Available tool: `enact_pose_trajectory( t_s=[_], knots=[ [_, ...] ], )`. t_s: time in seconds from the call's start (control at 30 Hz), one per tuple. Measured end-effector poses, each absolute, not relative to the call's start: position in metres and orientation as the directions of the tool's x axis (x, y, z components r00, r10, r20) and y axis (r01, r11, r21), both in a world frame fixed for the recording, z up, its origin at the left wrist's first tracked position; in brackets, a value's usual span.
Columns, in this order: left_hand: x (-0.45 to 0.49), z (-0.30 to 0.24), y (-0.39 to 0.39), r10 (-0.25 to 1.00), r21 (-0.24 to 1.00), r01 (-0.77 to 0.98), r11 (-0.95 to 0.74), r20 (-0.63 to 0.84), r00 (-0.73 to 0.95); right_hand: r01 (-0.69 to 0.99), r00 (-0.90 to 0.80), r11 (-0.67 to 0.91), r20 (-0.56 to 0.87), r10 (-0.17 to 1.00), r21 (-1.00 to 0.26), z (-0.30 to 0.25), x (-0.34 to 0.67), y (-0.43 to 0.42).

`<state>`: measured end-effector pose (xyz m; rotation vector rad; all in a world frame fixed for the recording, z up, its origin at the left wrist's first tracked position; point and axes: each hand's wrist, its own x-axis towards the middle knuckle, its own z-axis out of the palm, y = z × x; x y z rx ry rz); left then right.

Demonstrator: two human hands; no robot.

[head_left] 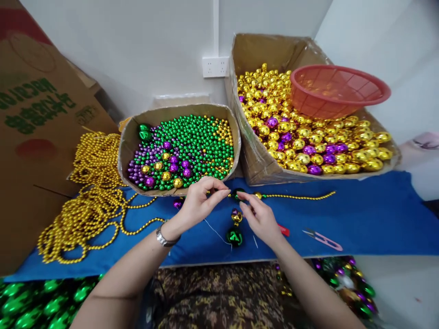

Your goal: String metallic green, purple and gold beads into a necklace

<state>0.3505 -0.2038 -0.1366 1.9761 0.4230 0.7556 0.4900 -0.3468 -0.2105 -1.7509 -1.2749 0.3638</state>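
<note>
My left hand (204,201) is closed in a pinch, thumb against forefinger; what it grips is too small to make out. Facing it, my right hand (259,218) has curled fingers at the edge of a dark green ball (236,193); whatever lies between the fingertips is hidden. To the right of that ball, a gold ball (258,195) joins a gold bead string (302,197) stretched along the blue cloth (363,219). Below my hands lie a gold-and-purple ball cluster (236,216) and a larger green ball (234,237), with white thread (214,229) trailing from it.
Behind stands a box (178,109) of small green, purple and gold beads. A bigger carton (245,162) of gold and purple balls carries a red basket (339,91). Gold bead strings (92,196) pile up left. Pink thread snips (324,239) and a red object (283,230) lie right.
</note>
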Motion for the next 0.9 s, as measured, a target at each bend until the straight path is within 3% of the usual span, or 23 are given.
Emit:
enact_pose_trajectory(
  t_s=[0.17, 0.3, 0.37, 0.47, 0.57, 0.73, 0.9],
  knots=[
    [0.359, -0.123, -0.210, 0.641, 0.901, -0.068, -0.429, 0.356, 0.680, 0.620, 0.290, 0.029, 0.263, 0.920, -0.784, -0.198, 0.488, -0.343],
    [0.358, -0.144, -0.220, 0.731, 0.931, -0.135, -0.338, 0.351, 0.585, 0.539, 0.365, -0.024, 0.207, 0.908, -0.842, -0.192, 0.491, -0.353],
    [0.358, -0.168, -0.233, 0.682, 0.905, -0.130, -0.404, 0.393, 0.617, 0.468, 0.413, -0.010, 0.208, 0.887, -0.884, -0.182, 0.492, -0.358],
    [0.357, -0.210, -0.255, 0.390, 0.726, -0.008, -0.688, 0.379, 0.839, 0.387, 0.441, 0.050, 0.233, 0.867, -0.921, -0.163, 0.490, -0.364],
    [0.355, -0.243, -0.266, 0.242, 0.477, 0.114, -0.872, 0.218, 0.946, 0.359, 0.489, 0.087, 0.267, 0.830, -0.929, -0.148, 0.488, -0.372],
    [0.334, -0.256, -0.245, 0.239, 0.159, 0.223, -0.962, 0.084, 0.967, 0.323, 0.681, 0.124, 0.321, 0.658, -0.938, -0.143, 0.499, -0.390],
    [0.293, -0.255, -0.203, 0.333, -0.044, 0.337, -0.940, 0.072, 0.940, 0.269, 0.788, 0.178, 0.323, 0.525, -0.946, -0.156, 0.515, -0.399]
  ],
)
